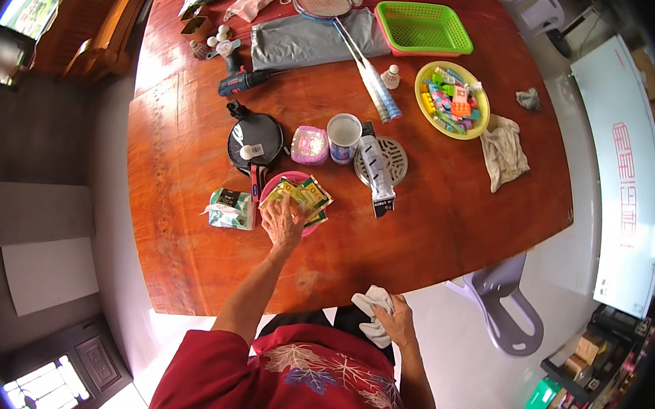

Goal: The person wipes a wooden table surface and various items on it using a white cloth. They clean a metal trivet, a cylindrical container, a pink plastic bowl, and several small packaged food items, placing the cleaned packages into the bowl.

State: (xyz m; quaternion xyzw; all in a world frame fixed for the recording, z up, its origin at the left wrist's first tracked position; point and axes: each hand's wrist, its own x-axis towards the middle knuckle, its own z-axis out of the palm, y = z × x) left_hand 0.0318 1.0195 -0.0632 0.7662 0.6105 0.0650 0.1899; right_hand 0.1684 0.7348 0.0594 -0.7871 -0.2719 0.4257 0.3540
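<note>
My left hand [284, 223] reaches onto yellow-and-green packets [314, 194], its fingers bent over them. The packets lie in a round pink basin [270, 185], whose rim shows on the left and at the top. Below the table's near edge, my right hand [399, 322] is closed on a crumpled whitish cloth [373, 302]. Left of the basin sits a green-and-white tissue pack [232, 209]. Just behind it is a round black lidded pan [256, 142], with a pink glittery box [310, 145] to its right.
An open white canister [343, 138] and a long black-and-white box [377, 170] lying over a round metal grate [397, 162] are mid-table. Farther off are a cordless drill [242, 82], badminton rackets [361, 66], a yellow basin [419, 113] of toy blocks, and a green basket [424, 27]. A rag [505, 153] lies right.
</note>
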